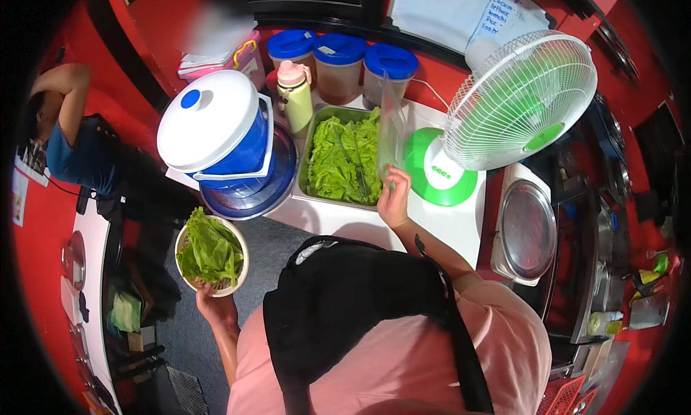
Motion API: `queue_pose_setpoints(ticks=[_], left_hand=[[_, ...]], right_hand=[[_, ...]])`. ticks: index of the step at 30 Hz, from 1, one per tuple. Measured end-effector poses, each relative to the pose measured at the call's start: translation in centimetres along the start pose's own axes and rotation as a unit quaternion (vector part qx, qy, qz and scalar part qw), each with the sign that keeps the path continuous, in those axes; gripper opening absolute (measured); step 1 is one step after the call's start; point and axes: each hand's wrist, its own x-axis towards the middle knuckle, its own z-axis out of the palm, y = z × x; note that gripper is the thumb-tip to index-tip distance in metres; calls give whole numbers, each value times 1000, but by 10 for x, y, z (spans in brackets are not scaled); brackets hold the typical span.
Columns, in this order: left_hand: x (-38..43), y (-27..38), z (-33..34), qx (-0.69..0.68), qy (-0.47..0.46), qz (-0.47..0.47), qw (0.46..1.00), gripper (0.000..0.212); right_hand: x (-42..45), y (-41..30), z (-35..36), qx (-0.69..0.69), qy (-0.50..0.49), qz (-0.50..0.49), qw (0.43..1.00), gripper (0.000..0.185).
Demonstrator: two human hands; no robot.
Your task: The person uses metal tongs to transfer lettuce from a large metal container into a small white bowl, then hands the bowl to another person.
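Observation:
My left hand [214, 306] grips the rim of a small cream basket [246, 251], out over the floor at the left. Green lettuce leaves [210, 250] lie in it. On the white table, a rectangular metal pan [303, 191] is filled with lettuce [343, 158], with tongs [356, 161] lying along the leaves. My right hand [394, 196] is at the pan's right front corner, its fingers on the lower end of a clear plastic lid [390, 126]. That lid stands tilted up along the pan's right side.
Left of the pan stand a blue bucket with a white lid [210, 123] and a green bottle [297, 104]. Blue-lidded tubs [339, 72] line the back. A fan [521, 102] stands right, beside a scale [526, 229]. Another person [81, 145] is at far left.

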Motion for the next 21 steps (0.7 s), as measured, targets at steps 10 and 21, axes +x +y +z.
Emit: queue_pose_setpoints(ticks=[10, 21], left_hand=[[7, -20, -4, 30, -60, -53, 996, 65], [8, -36, -3, 16, -58, -100, 993, 63]], right_hand=[[6, 49, 9, 10, 99, 60, 993, 26], [3, -13, -16, -91, 63, -65, 992, 41]])
